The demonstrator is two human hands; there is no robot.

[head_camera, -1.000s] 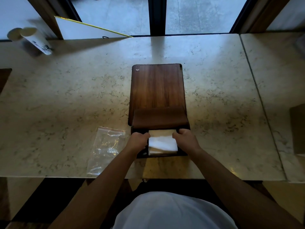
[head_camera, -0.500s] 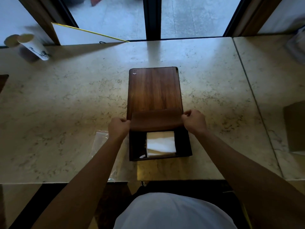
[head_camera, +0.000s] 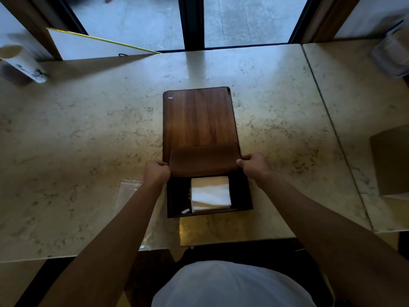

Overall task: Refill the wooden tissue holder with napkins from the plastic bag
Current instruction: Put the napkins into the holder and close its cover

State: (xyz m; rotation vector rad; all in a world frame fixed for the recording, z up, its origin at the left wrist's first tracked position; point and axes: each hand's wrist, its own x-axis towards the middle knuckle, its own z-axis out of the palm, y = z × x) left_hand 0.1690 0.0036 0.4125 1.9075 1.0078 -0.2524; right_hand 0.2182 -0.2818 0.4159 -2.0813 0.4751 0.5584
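Note:
The wooden tissue holder (head_camera: 200, 120) lies flat on the marble table, its dark box end towards me. A stack of white napkins (head_camera: 210, 193) sits inside the box, right of its middle. Above them a brown flap (head_camera: 203, 159) partly covers the opening. My left hand (head_camera: 156, 172) grips the flap's left edge and my right hand (head_camera: 254, 163) grips its right edge, fingers closed on it. The clear plastic bag (head_camera: 129, 189) lies flat to the left of the box, half hidden under my left forearm.
A white paper cup (head_camera: 22, 63) lies at the far left. A white board with a yellow edge (head_camera: 93, 46) leans by the window. A clear container (head_camera: 391, 54) stands far right, and a brown box (head_camera: 390, 160) sits at the right edge. The table's front edge runs just below the holder.
My hands left the napkin stack in the box and moved up and apart to the two side edges of the brown flap, closing on it. The napkins stay in the box.

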